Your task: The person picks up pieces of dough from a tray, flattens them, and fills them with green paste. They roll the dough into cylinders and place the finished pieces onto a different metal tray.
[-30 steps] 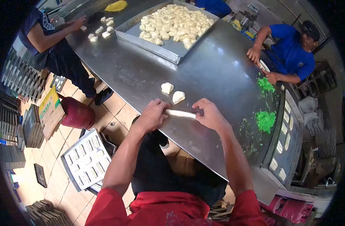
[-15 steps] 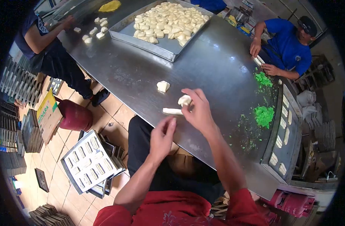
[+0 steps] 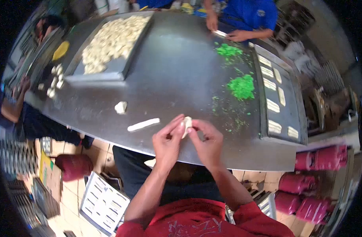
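Observation:
A small piece of dough [image 3: 187,127] is pinched between my two hands, just above the near edge of the metal table [image 3: 169,79]. My left hand [image 3: 168,140] has its fingers closed on the dough's left side. From the right, the thumb and fingertips of my right hand [image 3: 206,141] press on the same piece. Left of my hands a rolled dough strip [image 3: 144,124] lies on the tabletop, untouched. Farther left sits a dough lump [image 3: 120,107].
A large tray [image 3: 96,76] heaped with dough pieces stands at the back left. Green shreds [image 3: 241,87] lie in piles on the right, beside a tray [image 3: 285,114] of dough strips. Across the table a co-worker's hands [image 3: 228,34] handle a strip. Gas cylinders [image 3: 303,183] stand below right.
My right hand has brought the dough lump to my left hand, and both now grip it. The view has turned right, so the table's contents appear shifted left.

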`<state>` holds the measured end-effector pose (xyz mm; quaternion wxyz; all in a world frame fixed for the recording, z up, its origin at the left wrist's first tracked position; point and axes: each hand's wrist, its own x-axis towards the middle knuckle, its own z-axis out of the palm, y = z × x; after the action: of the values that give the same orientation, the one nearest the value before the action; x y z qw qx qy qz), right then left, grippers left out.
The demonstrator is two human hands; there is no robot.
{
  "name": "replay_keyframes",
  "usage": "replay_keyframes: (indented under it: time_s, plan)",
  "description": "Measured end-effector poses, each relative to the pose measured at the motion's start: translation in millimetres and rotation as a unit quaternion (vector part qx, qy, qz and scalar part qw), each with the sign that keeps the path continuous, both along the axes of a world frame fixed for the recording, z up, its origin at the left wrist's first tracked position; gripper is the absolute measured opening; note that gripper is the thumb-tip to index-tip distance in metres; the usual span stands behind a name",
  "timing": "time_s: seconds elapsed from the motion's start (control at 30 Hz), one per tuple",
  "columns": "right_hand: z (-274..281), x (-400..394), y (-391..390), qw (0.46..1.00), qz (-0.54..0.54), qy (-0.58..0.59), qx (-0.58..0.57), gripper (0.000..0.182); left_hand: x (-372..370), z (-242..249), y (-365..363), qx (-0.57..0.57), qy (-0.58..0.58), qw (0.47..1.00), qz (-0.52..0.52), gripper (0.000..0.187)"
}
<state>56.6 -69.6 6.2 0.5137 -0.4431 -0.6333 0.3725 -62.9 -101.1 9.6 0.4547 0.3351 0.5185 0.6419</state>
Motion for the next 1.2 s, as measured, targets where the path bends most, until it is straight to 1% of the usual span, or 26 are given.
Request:
replay_keyframes:
  time_s: [0.03,0.1,0.17,0.2,0.23,0.3,0.33,0.37,0.4,0.43,0.47,0.5,0.53,0.57,0.6,0.63,0.67,0.7,0.73,0.8,0.83,0.9,1.03,1.1,1.13,1.2]
  plan:
    - [4,-1,-5,1.000,-0.021,0.006,0.004,0.021,3,3,0,0.018,0.088,0.996,0.028,0.027]
    - [5,-2,-19,0.998,0.023,0.040,-0.051,0.020,13,3,8,0.090,-0.042,0.981,0.165,0.036]
    - [3,-7,-30,0.995,0.055,0.079,-0.004,0.021,11,4,8,0.202,-0.217,0.949,0.108,0.040]
    - [0,-6,-31,0.994,0.063,0.086,0.023,0.025,18,8,10,0.194,-0.221,0.948,0.118,0.040]
    - [-1,-6,-33,0.980,0.105,0.166,-0.015,0.029,27,11,13,0.194,-0.218,0.950,0.108,0.040]
    - [8,-9,-37,0.929,0.128,0.342,-0.065,0.033,41,14,17,0.124,-0.198,0.967,0.106,0.035]
    - [8,-5,-34,0.928,0.123,0.347,-0.063,0.033,42,3,21,0.149,-0.123,0.980,0.051,0.032]
    - [9,0,-27,0.913,0.130,0.368,-0.120,0.035,44,1,24,0.148,-0.120,0.981,0.045,0.032]
    - [10,6,-19,0.894,0.138,0.387,-0.177,0.037,47,1,27,0.103,-0.063,0.992,0.027,0.039]
    - [6,15,-6,0.894,0.135,0.389,-0.175,0.037,49,0,29,0.059,-0.006,0.998,0.010,0.050]
    - [-5,27,12,0.893,0.118,0.376,-0.216,0.037,45,-7,30,0.091,0.037,0.994,-0.046,0.068]
    - [-15,40,33,0.890,0.102,0.362,-0.257,0.037,42,-27,29,0.065,-0.054,0.996,-0.039,0.073]
    - [-21,57,54,0.949,0.032,0.249,-0.192,0.035,38,-37,27,0.025,-0.030,0.999,-0.022,0.070]
    - [-25,76,77,0.983,-0.040,0.131,-0.125,0.033,32,-47,24,-0.016,-0.005,1.000,-0.004,0.066]
    - [-26,97,101,0.990,-0.120,-0.029,-0.075,0.030,26,-65,19,-0.018,-0.002,1.000,-0.004,0.066]
    - [-24,120,125,0.957,-0.146,-0.251,-0.001,0.026,20,-85,13,-0.034,0.037,0.999,-0.004,0.062]
    - [-43,141,154,0.926,-0.153,-0.344,0.031,0.023,16,-95,11,-0.048,0.076,0.996,-0.004,0.058]
    - [-68,156,178,0.885,-0.158,-0.434,0.063,0.020,17,-92,10,-0.048,0.077,0.996,-0.003,0.058]
    - [-77,162,191,0.885,-0.158,-0.433,0.062,0.020,20,-87,9,-0.047,0.094,0.994,-0.006,0.052]
    - [-87,167,206,0.832,-0.133,-0.532,0.087,0.015,26,-85,8,-0.032,0.104,0.994,0.000,0.041]
    - [-90,166,212,0.833,-0.131,-0.530,0.091,0.015,26,-84,9,-0.031,0.105,0.994,0.003,0.041]
    - [-96,161,216,0.828,-0.137,-0.520,0.160,0.017,24,-82,8,-0.049,0.100,0.994,-0.009,0.039]
    - [-90,156,223,0.824,-0.125,-0.537,0.132,0.016,25,-86,6,-0.053,0.093,0.994,-0.001,0.038]
    - [-79,156,228,0.826,-0.090,-0.550,0.078,0.014,24,-85,6,-0.047,0.121,0.991,-0.005,0.042]
    - [-84,162,234,0.826,-0.093,-0.550,0.082,0.014,23,-86,5,-0.042,0.121,0.992,-0.006,0.042]
    - [-90,177,243,0.840,0.035,-0.527,0.123,0.012,20,-90,4,-0.043,0.082,0.996,-0.009,0.042]
